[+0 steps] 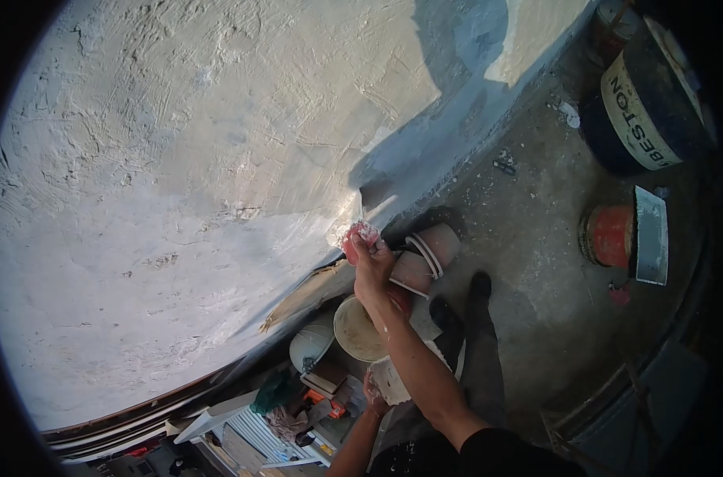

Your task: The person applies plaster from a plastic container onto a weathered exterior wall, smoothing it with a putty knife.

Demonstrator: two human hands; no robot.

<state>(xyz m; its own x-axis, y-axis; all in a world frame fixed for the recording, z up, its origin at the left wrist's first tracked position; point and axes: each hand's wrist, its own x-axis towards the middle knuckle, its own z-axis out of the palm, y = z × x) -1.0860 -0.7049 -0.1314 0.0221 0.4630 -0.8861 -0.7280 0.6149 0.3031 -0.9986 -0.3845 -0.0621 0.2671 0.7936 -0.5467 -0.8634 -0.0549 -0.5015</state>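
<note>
My right hand (pixel 373 266) is wrapped round a red scraper (pixel 360 238) smeared with white plaster, its edge against the lower part of the rough plastered wall (pixel 179 159). A patch of wet white plaster lies on the wall beside the scraper. Lower down, near my body, my left hand (pixel 375 395) grips a pale, plaster-coated board (pixel 393 380). My right forearm passes in front of part of that board.
Two stacked pots (pixel 439 245) and a round bucket (pixel 357 330) stand by the wall. A red bucket (pixel 612 236), a metal tray (pixel 651 236) and a large dark drum (pixel 639 111) are at right. Cloths and tools lie at bottom left.
</note>
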